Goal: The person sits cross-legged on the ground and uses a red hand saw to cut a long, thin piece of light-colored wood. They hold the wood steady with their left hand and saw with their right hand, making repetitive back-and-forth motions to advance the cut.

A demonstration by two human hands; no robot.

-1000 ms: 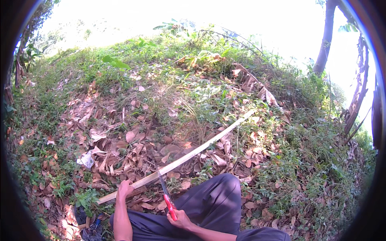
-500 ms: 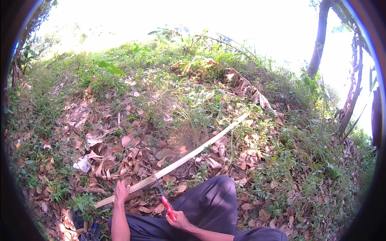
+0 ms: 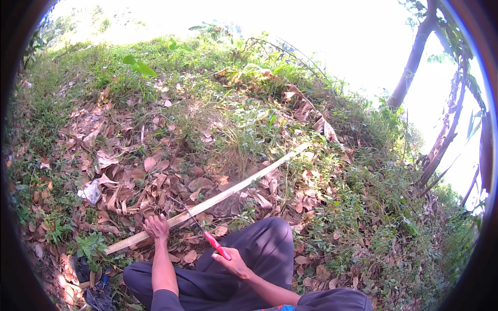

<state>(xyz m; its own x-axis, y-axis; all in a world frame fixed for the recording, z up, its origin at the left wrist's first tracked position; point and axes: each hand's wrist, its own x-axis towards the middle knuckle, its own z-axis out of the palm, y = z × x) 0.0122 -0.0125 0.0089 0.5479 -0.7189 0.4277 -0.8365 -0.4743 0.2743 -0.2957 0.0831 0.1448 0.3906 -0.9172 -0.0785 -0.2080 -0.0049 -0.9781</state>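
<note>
**Kid:** Pale wood! What's that long stick [image 3: 218, 199] doing?

**Helper:** It lies on the dry leaves [image 3: 129, 176], slanting from abt 7 o'clock up to 2 o'clock. The near end is by the person's knee [image 3: 270, 233]; the far end sits in the grass [image 3: 358, 207].

**Kid:** Who holds it?

**Helper:** The left hand [image 3: 156, 228] presses down on it near the low end, fingers curled over the top. It's a closed grip, tho I can't tell if the thumb goes under.

**Kid:** And the red thing?

**Helper:** That's a saw w/ a red handle [image 3: 217, 245]. The right hand [image 3: 233, 262] is wrapped tight round the handle. The thin blade points up to abt 11 o'clock and meets the stick just right of the left hand.

**Kid:** How do you cut well?

**Helper:** My guess: keep the stick pinned flat so it can't roll. Keep the blade straight across the wood, not leaning. Use long, easy strokes. Keep the left fingers apart from the teeth, since they're near the cut. Watch the leg too, it's close under the handle.
</note>
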